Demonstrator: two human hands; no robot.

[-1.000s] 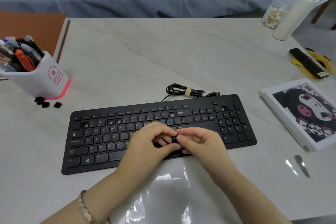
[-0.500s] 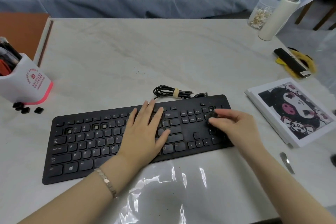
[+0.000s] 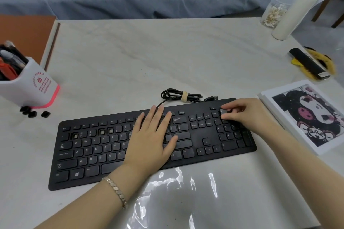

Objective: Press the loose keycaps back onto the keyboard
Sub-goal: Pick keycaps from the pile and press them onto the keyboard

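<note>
One keyboard (image 3: 93,154), three sockets (image 3: 102,132) bared at its ten o'clock, is pressed by the left hand (image 3: 150,139), fingers straight. At its two o'clock one keycap (image 3: 224,111) is pinched by the right hand (image 3: 247,115). About four loose keycaps (image 3: 32,114) are scattered at nine o'clock

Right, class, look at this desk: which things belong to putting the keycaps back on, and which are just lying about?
For the job: keyboard, its empty sockets, loose keycaps beside the pen holder, keycap pinched in the right hand, left hand flat on the keys.
Lying about: pen holder, cotton-bud jar, white bottle, picture, plastic sheet.
</note>
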